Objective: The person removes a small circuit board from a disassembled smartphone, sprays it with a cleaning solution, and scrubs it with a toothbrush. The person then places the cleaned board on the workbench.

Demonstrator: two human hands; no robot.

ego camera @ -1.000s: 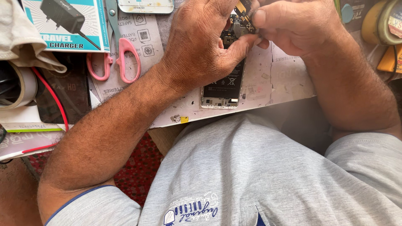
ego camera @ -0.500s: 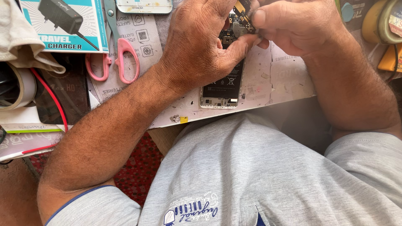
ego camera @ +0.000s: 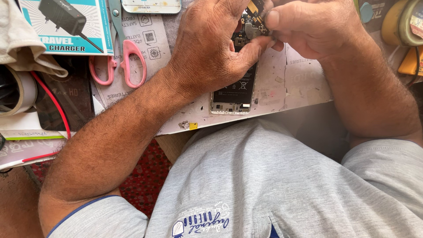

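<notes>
My left hand covers most of the opened phone; I see only its lower end and a strip of circuitry at the top. My right hand hides whatever its fingertips pinch. The frame's top edge cuts off the scissors, and the left edge clips the tape roll.

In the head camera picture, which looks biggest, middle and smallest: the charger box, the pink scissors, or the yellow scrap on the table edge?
1. Charger box, though cut off at the top.
2. Pink scissors, also cut off at the top.
3. Yellow scrap, by far the smallest.
</notes>
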